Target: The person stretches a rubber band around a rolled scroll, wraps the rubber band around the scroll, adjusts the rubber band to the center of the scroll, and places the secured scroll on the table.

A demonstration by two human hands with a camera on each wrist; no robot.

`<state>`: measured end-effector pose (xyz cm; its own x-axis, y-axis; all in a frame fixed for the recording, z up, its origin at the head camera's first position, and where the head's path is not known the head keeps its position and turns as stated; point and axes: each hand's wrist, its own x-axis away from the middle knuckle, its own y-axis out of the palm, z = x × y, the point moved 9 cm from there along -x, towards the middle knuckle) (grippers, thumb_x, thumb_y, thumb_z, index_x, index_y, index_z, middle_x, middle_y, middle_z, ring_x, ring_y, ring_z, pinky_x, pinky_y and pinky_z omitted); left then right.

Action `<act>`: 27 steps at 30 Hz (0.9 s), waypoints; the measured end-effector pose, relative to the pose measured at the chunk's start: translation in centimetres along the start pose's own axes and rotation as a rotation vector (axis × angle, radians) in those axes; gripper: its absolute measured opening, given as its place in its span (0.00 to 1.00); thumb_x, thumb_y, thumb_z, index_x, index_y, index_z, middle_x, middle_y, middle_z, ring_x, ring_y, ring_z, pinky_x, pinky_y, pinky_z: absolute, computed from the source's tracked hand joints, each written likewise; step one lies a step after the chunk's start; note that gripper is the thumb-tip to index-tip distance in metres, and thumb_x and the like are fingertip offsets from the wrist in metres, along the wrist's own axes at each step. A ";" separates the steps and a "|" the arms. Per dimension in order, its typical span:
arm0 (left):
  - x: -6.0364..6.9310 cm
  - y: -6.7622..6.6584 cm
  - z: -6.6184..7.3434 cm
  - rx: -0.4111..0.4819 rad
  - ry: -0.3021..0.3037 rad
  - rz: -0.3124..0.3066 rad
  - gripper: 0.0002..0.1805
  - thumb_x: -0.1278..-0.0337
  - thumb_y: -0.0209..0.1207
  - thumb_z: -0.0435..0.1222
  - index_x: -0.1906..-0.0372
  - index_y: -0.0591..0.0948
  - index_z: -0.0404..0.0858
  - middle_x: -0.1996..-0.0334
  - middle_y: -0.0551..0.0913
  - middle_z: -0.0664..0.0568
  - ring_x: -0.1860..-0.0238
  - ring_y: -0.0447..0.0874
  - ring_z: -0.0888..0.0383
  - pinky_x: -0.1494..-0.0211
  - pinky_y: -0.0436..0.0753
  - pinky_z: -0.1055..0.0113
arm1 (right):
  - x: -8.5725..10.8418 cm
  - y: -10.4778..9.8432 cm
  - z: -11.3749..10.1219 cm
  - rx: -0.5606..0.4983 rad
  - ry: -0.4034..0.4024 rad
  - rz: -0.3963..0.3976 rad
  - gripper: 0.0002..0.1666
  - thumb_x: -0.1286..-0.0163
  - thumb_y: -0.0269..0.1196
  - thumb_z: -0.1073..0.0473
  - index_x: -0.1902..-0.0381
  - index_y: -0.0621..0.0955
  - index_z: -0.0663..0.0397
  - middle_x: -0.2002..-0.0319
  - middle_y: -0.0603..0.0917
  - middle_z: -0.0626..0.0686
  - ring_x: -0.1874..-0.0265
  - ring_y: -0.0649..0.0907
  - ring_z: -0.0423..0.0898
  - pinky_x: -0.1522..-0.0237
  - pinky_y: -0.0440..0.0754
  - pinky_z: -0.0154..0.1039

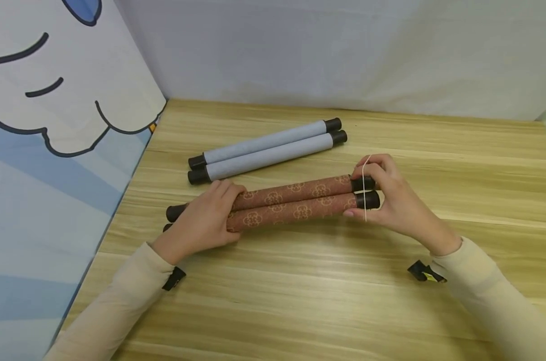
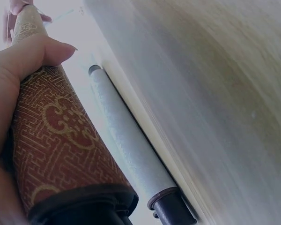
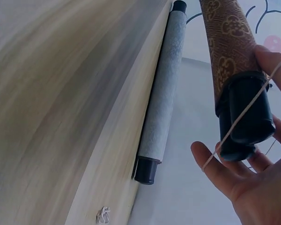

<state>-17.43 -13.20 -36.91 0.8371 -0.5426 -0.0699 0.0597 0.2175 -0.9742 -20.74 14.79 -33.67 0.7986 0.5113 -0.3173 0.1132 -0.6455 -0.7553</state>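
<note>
Fingers [image 1: 232,191] of the left hand [image 1: 202,220] curl round two brown patterned scrolls [image 1: 295,212] above the bench [image 1: 300,301]; the right hand [image 1: 400,204], fingers spread, stretches a white band [image 1: 364,196] across their black ends [image 1: 372,200]. Two pale blue scrolls [image 1: 273,157] lie just beyond.

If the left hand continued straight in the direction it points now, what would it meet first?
Most likely the nearer pale roll, just beyond the left hand in the head view. The hand grips the brown rolls; its height is unclear, so it might pass above.
</note>
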 end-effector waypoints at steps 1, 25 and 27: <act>0.0 0.0 0.1 -0.001 0.008 0.002 0.44 0.62 0.76 0.45 0.38 0.70 0.34 0.44 0.74 0.43 0.46 0.73 0.48 0.42 0.79 0.54 | 0.0 0.1 -0.1 -0.008 -0.005 -0.002 0.38 0.58 0.82 0.60 0.49 0.76 0.54 0.45 0.69 0.58 0.44 0.71 0.50 0.41 0.73 0.50; 0.0 -0.2 1.1 -0.076 0.124 0.059 0.48 0.72 0.82 0.45 0.39 0.72 0.35 0.46 0.75 0.44 0.46 0.73 0.48 0.36 0.75 0.52 | 0.2 0.8 -0.2 -0.173 -0.074 -0.016 0.21 0.45 0.72 0.70 0.54 0.79 0.54 0.47 0.75 0.50 0.43 0.71 0.35 0.43 0.74 0.25; 0.0 -0.1 1.1 -0.087 0.128 0.057 0.49 0.72 0.82 0.44 0.39 0.72 0.36 0.46 0.75 0.45 0.45 0.73 0.48 0.36 0.74 0.51 | 0.2 0.8 -0.3 -0.194 -0.088 -0.013 0.16 0.40 0.68 0.72 0.55 0.79 0.57 0.48 0.75 0.51 0.45 0.72 0.34 0.48 0.79 0.24</act>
<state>-16.83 -12.35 -36.56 0.7613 -0.6317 -0.1466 -0.0375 0.1828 -0.9824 -20.29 14.22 -34.23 0.7429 0.5625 -0.3629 0.2416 -0.7309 -0.6383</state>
